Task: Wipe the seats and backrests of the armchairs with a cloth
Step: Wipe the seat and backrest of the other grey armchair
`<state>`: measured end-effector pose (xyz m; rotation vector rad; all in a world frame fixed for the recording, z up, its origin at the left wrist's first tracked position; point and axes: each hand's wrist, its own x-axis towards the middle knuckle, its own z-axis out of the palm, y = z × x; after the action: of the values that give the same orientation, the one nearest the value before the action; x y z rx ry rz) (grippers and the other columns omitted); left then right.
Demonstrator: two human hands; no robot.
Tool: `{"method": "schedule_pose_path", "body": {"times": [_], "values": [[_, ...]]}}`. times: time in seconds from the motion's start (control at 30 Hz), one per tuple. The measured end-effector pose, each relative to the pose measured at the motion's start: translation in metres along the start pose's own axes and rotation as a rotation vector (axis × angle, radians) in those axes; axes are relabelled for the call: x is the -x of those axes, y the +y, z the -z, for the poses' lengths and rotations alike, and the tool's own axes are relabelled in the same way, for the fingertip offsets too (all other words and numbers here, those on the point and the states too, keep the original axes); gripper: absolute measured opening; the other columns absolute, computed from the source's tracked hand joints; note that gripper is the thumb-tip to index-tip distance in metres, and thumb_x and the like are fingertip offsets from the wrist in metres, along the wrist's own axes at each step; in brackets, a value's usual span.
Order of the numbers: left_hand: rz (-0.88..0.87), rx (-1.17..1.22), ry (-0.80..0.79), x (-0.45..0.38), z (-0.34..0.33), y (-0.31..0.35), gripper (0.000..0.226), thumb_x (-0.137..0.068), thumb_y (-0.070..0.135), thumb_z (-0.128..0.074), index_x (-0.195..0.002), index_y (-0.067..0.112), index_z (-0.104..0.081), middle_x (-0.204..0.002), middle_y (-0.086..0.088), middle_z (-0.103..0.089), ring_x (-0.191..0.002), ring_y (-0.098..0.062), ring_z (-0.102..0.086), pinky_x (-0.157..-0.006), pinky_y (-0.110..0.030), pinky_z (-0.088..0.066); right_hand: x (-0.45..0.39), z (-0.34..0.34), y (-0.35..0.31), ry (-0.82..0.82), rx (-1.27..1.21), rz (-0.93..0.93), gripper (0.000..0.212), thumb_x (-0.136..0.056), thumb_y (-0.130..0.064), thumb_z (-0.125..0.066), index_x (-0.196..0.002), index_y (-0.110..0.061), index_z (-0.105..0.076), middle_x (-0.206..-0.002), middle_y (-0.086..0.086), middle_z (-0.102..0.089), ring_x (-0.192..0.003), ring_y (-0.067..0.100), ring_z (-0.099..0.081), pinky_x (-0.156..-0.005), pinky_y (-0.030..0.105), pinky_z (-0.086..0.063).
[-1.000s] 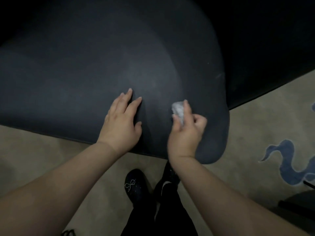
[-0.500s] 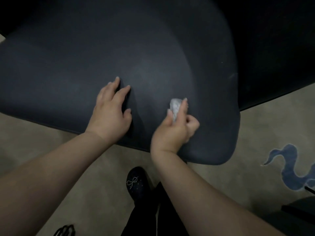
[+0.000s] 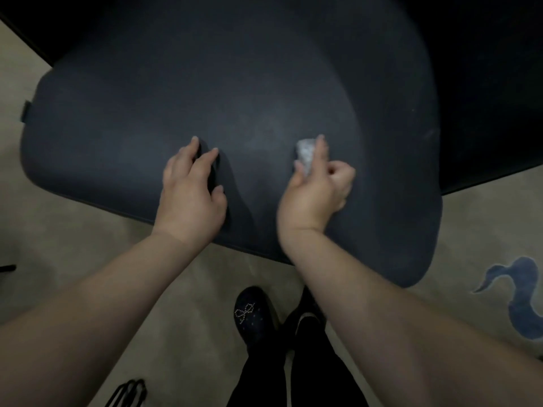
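Note:
A dark navy armchair seat [image 3: 235, 92] fills the upper part of the head view, with its rounded front edge toward me. My left hand [image 3: 191, 195] rests on the seat near the front edge, fingers spread and slightly bent. A small crumpled white cloth [image 3: 305, 155] lies against the seat, pinched by my right hand [image 3: 316, 195] between thumb and index finger, the other fingers curled. The chair's back parts are lost in darkness at the top.
A beige carpet [image 3: 73, 254] with a blue swirl pattern [image 3: 523, 298] lies below the chair. My dark shoes [image 3: 254, 315] and trouser legs stand just in front of the seat edge. A black wiry object [image 3: 129, 393] lies on the floor at bottom left.
The view has shifted, showing more of the seat's left edge. My right hand with the cloth swept left across the seat, then back a little rightward; my left hand stays resting on the seat.

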<state>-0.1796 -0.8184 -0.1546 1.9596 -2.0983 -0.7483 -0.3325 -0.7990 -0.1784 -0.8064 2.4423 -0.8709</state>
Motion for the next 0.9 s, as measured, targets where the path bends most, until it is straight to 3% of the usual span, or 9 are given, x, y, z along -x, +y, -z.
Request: {"method": "schedule_pose_path", "body": {"times": [0.1, 0.17, 0.27, 0.4, 0.53, 0.63, 0.73, 0.83, 0.9], "values": [[0.009, -0.002, 0.013, -0.003, 0.002, -0.005, 0.057, -0.089, 0.010, -0.056, -0.143, 0.013, -0.042, -0.157, -0.009, -0.023, -0.142, -0.028, -0.018, -0.116, -0.030, -0.011, 0.018, -0.012, -0.017, -0.005, -0.100, 0.130, 0.049, -0.090, -0.019, -0.064, -0.136, -0.030, -0.053, -0.105, 0.001, -0.041, -0.099, 0.023, -0.048, -0.093, 0.035, -0.039], [0.046, 0.008, 0.028, -0.005, 0.003, -0.008, 0.056, -0.089, 0.010, -0.055, -0.143, 0.014, -0.042, -0.157, -0.009, -0.023, -0.141, -0.028, -0.018, -0.116, -0.030, -0.011, 0.002, 0.000, -0.011, 0.013, -0.156, 0.155, 0.050, -0.089, -0.013, -0.066, -0.135, -0.028, -0.054, -0.105, 0.000, -0.039, -0.098, 0.026, -0.052, -0.098, 0.039, -0.042], [0.059, 0.004, 0.038, -0.007, 0.005, -0.012, 0.055, -0.089, 0.009, -0.055, -0.143, 0.014, -0.042, -0.156, -0.009, -0.024, -0.141, -0.030, -0.019, -0.117, -0.031, -0.012, -0.030, 0.029, 0.016, 0.156, 0.010, 0.119, 0.048, -0.089, -0.022, -0.065, -0.135, -0.029, -0.054, -0.108, 0.005, -0.043, -0.102, 0.028, -0.053, -0.095, 0.037, -0.041], [0.082, 0.015, 0.051, -0.006, 0.009, -0.015, 0.055, -0.089, 0.009, -0.055, -0.142, 0.014, -0.043, -0.156, -0.008, -0.025, -0.140, -0.029, -0.019, -0.116, -0.033, -0.014, 0.002, 0.007, 0.011, -0.001, -0.002, -0.027, 0.040, -0.093, -0.044, -0.047, -0.127, -0.023, -0.054, -0.106, 0.002, -0.042, -0.105, 0.027, -0.049, -0.082, 0.028, -0.034], [0.093, 0.002, 0.072, -0.003, 0.017, -0.022, 0.055, -0.088, 0.006, -0.054, -0.142, 0.013, -0.044, -0.155, -0.010, -0.026, -0.139, -0.031, -0.021, -0.116, -0.033, -0.014, 0.058, -0.033, -0.029, -0.083, -0.044, 0.187, 0.049, -0.089, -0.019, -0.065, -0.136, -0.028, -0.053, -0.106, 0.007, -0.044, -0.096, 0.024, -0.048, -0.088, 0.038, -0.039], [0.126, 0.003, 0.084, -0.001, 0.022, -0.029, 0.055, -0.089, 0.005, -0.052, -0.142, 0.014, -0.043, -0.155, -0.009, -0.025, -0.140, -0.030, -0.020, -0.116, -0.033, -0.013, 0.037, -0.024, -0.031, -0.115, -0.126, 0.220, 0.050, -0.088, -0.013, -0.065, -0.136, -0.026, -0.054, -0.104, 0.003, -0.038, -0.095, 0.029, -0.051, -0.096, 0.044, -0.042], [0.162, 0.013, 0.098, 0.000, 0.023, -0.035, 0.055, -0.089, 0.005, -0.051, -0.143, 0.014, -0.043, -0.156, -0.010, -0.024, -0.141, -0.030, -0.019, -0.116, -0.030, -0.011, -0.013, 0.007, -0.006, 0.075, 0.023, 0.134, 0.043, -0.092, -0.027, -0.059, -0.135, -0.029, -0.054, -0.108, 0.006, -0.042, -0.104, 0.031, -0.049, -0.093, 0.033, -0.038], [0.203, 0.025, 0.106, 0.005, 0.021, -0.041, 0.056, -0.088, 0.005, -0.051, -0.143, 0.014, -0.043, -0.155, -0.011, -0.025, -0.141, -0.032, -0.019, -0.116, -0.031, -0.011, -0.014, 0.008, 0.007, 0.025, 0.045, 0.051, 0.040, -0.095, -0.044, -0.047, -0.130, -0.025, -0.054, -0.106, -0.001, -0.037, -0.109, 0.026, -0.046, -0.079, 0.017, -0.023], [0.212, 0.036, 0.107, 0.011, 0.019, -0.044, 0.056, -0.088, 0.004, -0.052, -0.143, 0.014, -0.043, -0.155, -0.011, -0.025, -0.140, -0.033, -0.020, -0.116, -0.032, -0.011, 0.017, -0.016, -0.006, -0.022, 0.047, 0.138, 0.040, -0.094, -0.035, -0.053, -0.132, -0.025, -0.055, -0.105, 0.000, -0.038, -0.104, 0.024, -0.045, -0.079, 0.019, -0.024]]}}
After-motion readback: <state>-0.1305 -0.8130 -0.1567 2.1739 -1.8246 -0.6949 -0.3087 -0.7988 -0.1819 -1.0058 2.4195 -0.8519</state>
